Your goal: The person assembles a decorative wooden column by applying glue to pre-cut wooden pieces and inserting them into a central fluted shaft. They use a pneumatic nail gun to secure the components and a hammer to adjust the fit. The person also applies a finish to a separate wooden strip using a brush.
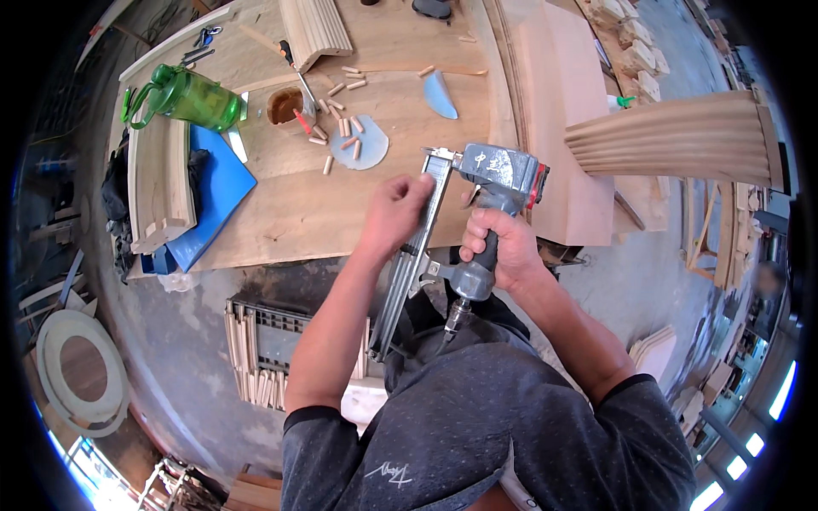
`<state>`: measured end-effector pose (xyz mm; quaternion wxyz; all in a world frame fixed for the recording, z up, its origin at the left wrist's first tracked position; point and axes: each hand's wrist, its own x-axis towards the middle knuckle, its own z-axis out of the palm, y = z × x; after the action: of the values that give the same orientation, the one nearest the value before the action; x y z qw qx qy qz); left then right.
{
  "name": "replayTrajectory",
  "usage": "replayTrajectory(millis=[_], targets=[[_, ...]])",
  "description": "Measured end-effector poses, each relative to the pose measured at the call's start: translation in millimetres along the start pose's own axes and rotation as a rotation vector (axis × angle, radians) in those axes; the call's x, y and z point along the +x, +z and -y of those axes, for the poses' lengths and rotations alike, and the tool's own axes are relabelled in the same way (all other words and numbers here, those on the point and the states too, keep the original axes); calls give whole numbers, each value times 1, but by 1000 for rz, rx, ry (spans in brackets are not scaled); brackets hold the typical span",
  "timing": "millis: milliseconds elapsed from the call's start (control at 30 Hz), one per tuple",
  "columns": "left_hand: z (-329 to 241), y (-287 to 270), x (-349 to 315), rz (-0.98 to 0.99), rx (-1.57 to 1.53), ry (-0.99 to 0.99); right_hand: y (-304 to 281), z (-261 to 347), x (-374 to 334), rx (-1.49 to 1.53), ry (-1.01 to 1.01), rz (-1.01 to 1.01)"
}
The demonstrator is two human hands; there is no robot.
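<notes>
Head view: centre frame, the right hand (504,247) grips the nailer (503,170) while the curled left hand (394,211), its hold unclear, sits at the magazine (399,294) below the nose (437,153), so an accidental trigger (471,198) squeeze could injure it or fire across the tabletop (290,213).

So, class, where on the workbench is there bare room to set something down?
The workbench is bare between the blue sheet, the pale disc and the left hand. Another, smaller patch lies between the disc and the light-blue piece. Dowels crowd around the cup.
</notes>
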<state>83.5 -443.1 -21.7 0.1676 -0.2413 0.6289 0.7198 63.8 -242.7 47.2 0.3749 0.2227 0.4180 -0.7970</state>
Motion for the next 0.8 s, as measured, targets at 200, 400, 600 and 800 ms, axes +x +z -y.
replayTrajectory(millis=[200, 400, 600, 800], targets=[[74, -33, -109, -149, -457, 227, -22, 23, -37, 70, -93, 15], [120, 45, -199, -417, -849, 359, -55, 30, -76, 171, -91, 47], [99, 126, -195, -491, -1027, 450, -96, 32, -136, 148, -94, 101], [13, 209, -171, -463, -640, 524, -132, 56, -185, 160, -149, 143]])
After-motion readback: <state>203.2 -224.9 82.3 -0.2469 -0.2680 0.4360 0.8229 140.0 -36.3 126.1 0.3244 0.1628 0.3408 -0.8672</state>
